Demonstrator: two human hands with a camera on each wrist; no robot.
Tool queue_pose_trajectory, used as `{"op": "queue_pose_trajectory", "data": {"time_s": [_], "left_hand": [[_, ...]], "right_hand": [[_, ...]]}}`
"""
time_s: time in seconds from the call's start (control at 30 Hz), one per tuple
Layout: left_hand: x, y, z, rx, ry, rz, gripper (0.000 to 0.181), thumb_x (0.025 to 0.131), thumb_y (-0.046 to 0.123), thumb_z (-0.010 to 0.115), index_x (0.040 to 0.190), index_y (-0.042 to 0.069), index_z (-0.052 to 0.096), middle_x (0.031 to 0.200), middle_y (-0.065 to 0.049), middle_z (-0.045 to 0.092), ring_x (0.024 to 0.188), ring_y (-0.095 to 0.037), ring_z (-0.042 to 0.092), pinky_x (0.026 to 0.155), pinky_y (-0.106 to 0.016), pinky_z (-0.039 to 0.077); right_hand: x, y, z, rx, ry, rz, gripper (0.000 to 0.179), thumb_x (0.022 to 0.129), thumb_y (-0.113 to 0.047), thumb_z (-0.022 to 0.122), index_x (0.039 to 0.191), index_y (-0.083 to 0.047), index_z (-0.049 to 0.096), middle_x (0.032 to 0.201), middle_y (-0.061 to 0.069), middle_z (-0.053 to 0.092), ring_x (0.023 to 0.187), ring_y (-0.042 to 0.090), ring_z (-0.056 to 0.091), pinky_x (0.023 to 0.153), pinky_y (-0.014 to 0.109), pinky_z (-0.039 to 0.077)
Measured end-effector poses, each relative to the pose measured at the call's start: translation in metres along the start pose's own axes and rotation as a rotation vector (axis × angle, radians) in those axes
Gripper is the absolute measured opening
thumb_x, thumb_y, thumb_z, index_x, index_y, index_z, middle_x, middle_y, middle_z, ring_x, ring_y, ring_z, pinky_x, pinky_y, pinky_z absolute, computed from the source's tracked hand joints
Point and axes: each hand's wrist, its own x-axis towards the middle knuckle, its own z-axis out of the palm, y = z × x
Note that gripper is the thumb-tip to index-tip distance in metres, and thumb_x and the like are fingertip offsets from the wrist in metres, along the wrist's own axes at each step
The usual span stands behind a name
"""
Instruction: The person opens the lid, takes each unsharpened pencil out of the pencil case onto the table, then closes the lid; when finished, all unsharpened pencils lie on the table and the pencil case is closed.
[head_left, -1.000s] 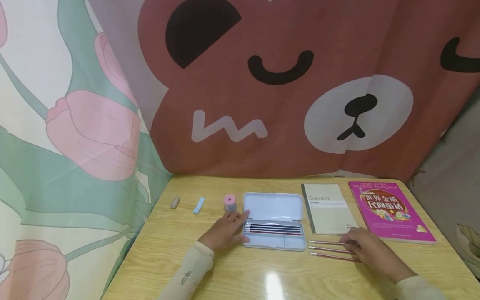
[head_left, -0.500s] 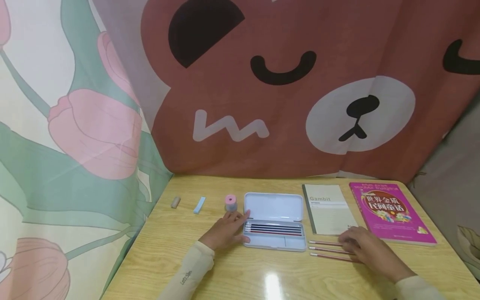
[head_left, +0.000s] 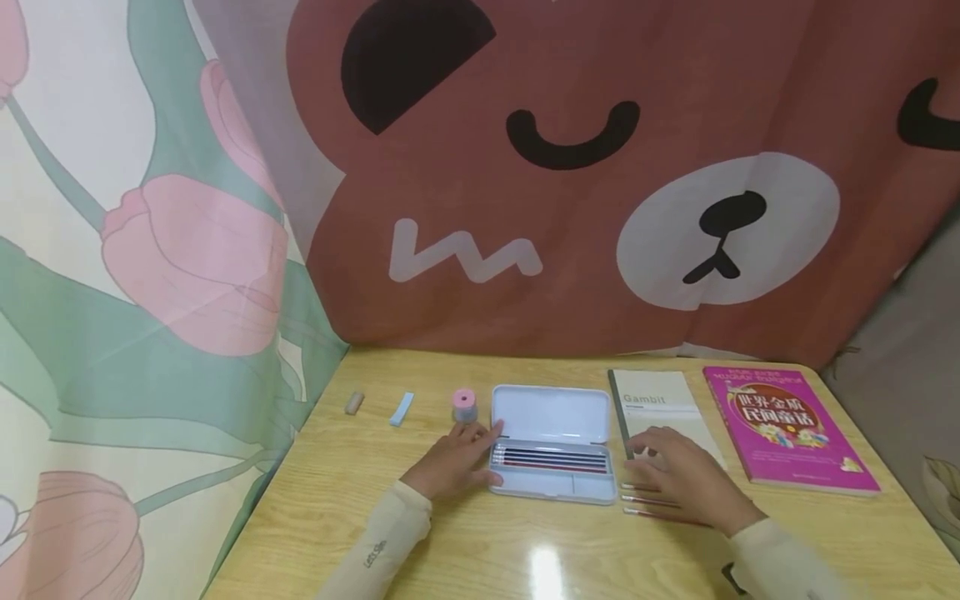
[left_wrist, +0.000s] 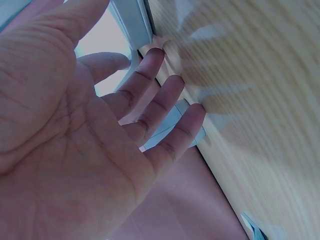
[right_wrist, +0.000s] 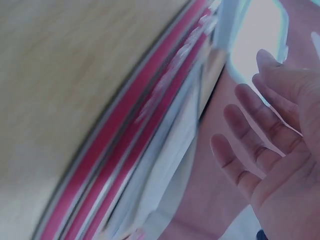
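Observation:
A white pencil case [head_left: 551, 412] lies with its lid raised on the table, a row of several pencils [head_left: 551, 460] inside. My left hand [head_left: 453, 462] rests at its left side, thumb and forefinger at the edge; the left wrist view shows this hand [left_wrist: 100, 120] with fingers extended. Three red pencils [head_left: 647, 500] lie side by side to the right of the case. Over them hovers my right hand [head_left: 686, 479], partly hiding them. In the right wrist view, that hand [right_wrist: 280, 145] holds nothing, its fingers loosely spread, apart from the red pencils [right_wrist: 64, 200].
Behind the right hand lies a notebook [head_left: 660, 404], with a magenta book [head_left: 780, 429] beside it. Just beyond my left fingers stands a small pink and grey cylinder [head_left: 464, 405]. Farther left are a light blue strip [head_left: 402, 408] and a small brownish block [head_left: 355, 403].
My right hand has lifted off the far part of the red pencils and moved left, toward their near-case ends. The left hand stays at the case.

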Motion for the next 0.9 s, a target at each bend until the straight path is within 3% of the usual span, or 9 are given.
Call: {"op": "queue_pose_trajectory", "data": {"time_s": [0.27,0.4,0.5,0.77,0.9], "left_hand": [[0.003,-0.001,0.003,0.005,-0.014,-0.02,0.091,0.101,0.046,0.078,0.173,0.01,0.036,0.144,-0.009,0.058,0.136,-0.03,0.051,0.116,-0.056,0.05],[0.004,-0.001,0.003,-0.004,-0.023,-0.036,0.091,0.101,0.046,0.077,0.174,0.011,0.034,0.145,-0.009,0.058,0.137,-0.029,0.05,0.117,-0.056,0.049],[0.004,0.0,0.003,-0.001,-0.022,-0.035,0.091,0.101,0.045,0.078,0.174,0.011,0.035,0.145,-0.009,0.058,0.136,-0.03,0.05,0.116,-0.057,0.049],[0.003,-0.001,0.003,-0.006,-0.011,-0.035,0.091,0.101,0.044,0.078,0.173,0.01,0.035,0.146,-0.011,0.058,0.138,-0.031,0.05,0.117,-0.058,0.048],[0.002,-0.002,0.004,-0.004,-0.009,-0.037,0.091,0.101,0.044,0.079,0.173,0.01,0.035,0.145,-0.01,0.058,0.137,-0.031,0.051,0.117,-0.058,0.048]], "right_hand": [[0.032,-0.026,0.026,-0.011,-0.033,-0.062,0.015,0.102,-0.023,0.081,0.116,-0.017,0.083,0.118,0.001,0.079,0.113,0.024,0.073,0.102,0.051,0.061],[0.043,-0.038,0.039,0.014,-0.078,-0.034,0.015,0.099,-0.022,0.084,0.114,-0.018,0.083,0.116,-0.002,0.078,0.116,0.023,0.072,0.106,0.052,0.059],[0.048,-0.044,0.046,0.008,-0.098,-0.044,0.014,0.098,-0.019,0.086,0.111,-0.019,0.084,0.11,-0.006,0.077,0.11,0.019,0.071,0.103,0.048,0.06],[0.053,-0.05,0.057,-0.132,-0.033,-0.245,0.014,0.093,-0.012,0.088,0.107,-0.013,0.085,0.099,-0.005,0.077,0.095,0.016,0.069,0.087,0.039,0.061],[0.054,-0.052,0.058,-0.207,-0.035,-0.296,0.015,0.092,-0.013,0.089,0.106,-0.014,0.085,0.098,-0.003,0.076,0.092,0.018,0.067,0.081,0.038,0.058]]}}
